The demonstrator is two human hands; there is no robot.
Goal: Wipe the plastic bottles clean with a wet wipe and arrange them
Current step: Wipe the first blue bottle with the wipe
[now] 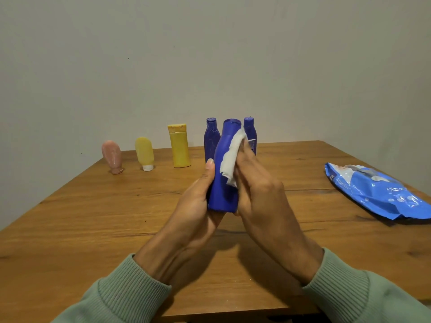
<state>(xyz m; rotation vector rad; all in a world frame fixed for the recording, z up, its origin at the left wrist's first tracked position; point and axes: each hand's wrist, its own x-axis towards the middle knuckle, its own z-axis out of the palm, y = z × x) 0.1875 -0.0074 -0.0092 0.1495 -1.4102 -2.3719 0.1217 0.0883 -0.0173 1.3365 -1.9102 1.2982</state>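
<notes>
1. While the left hand (198, 201) grips the lower body of the blue plastic lotion bottle (222, 185), thumb up its near side, we find that bottle held upright above the middle of the brown wooden table (93, 217).
2. The right hand (258, 190) lays fairly straight fingers over the white wet wipe (231, 157) and presses it onto the bottle's upper right side; we cannot see its thumb.
3. We judge wiping to be the step in hand. We advise long strokes from cap to base, with the bottle turned in the left hand so every face is covered.
4. We advise a firm grip, since a damp surface may slip.
5. We note five containers in a row at the far edge:
   - a pink squeeze tube (112, 157)
   - a pale yellow tube (144, 153)
   - a yellow flip-top bottle (179, 145)
   - two dark blue bottles (211, 138)
</notes>
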